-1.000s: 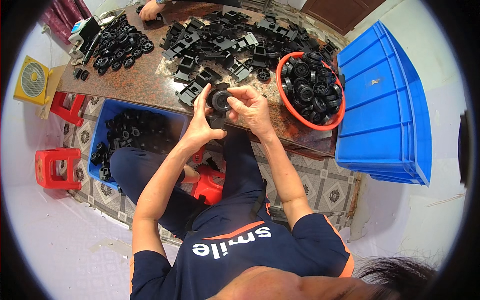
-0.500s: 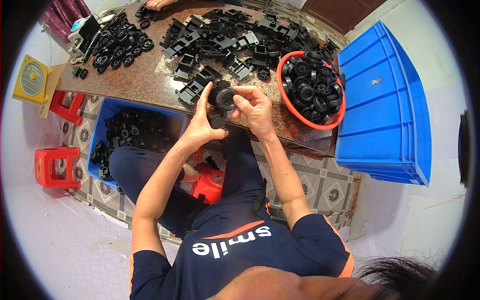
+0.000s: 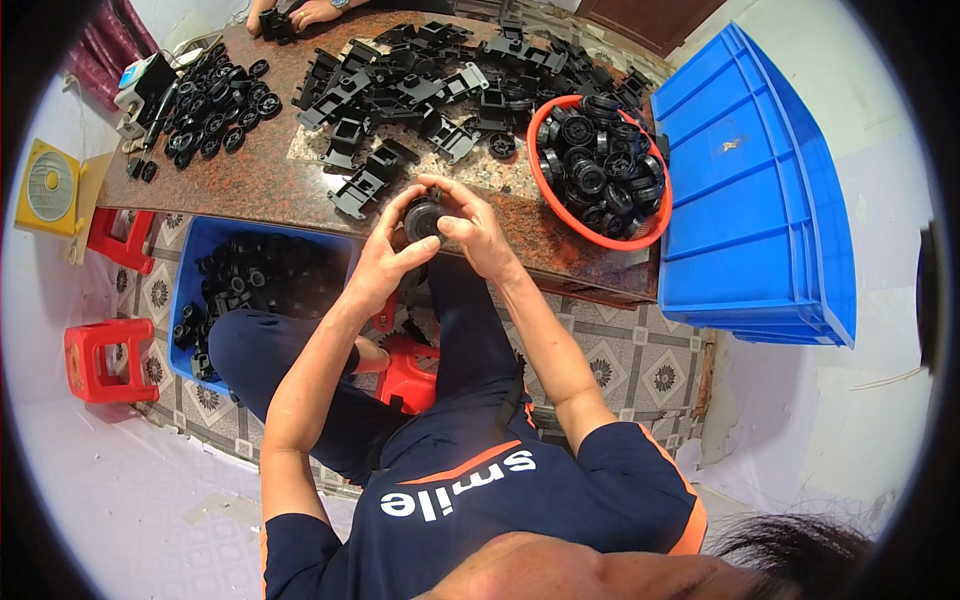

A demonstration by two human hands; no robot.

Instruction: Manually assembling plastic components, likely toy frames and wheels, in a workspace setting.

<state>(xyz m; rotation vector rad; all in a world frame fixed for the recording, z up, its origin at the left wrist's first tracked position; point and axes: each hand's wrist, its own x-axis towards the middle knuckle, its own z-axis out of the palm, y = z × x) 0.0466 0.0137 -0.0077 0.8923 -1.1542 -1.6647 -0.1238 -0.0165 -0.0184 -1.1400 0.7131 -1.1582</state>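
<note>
Over the table's near edge, both my hands close around a black wheel point(image 3: 424, 219). My left hand point(image 3: 388, 258) grips it from the left, thumb below and fingers behind. From the other side my right hand point(image 3: 474, 232) presses its thumb on the wheel's rim. Whatever part sits behind the wheel is mostly hidden by my fingers. Just beyond, black plastic brackets point(image 3: 372, 182) lie heaped on the stone-topped table point(image 3: 250, 190). A red basket point(image 3: 535, 165) full of black wheels point(image 3: 590, 178) stands right of my hands.
Another person's hands point(image 3: 316, 12) hold a black part at the far edge. Loose wheels point(image 3: 212, 118) lie at the table's left. Below is a blue bin point(image 3: 180, 345) of black parts; a tall blue crate point(image 3: 745, 200) stands right. Red stools point(image 3: 105, 350) are on the floor.
My right hand has shifted its grip around the wheel, and the wheel has turned in my hands. The other person's hands now show more, with a black part in them. The view has shifted slightly.
</note>
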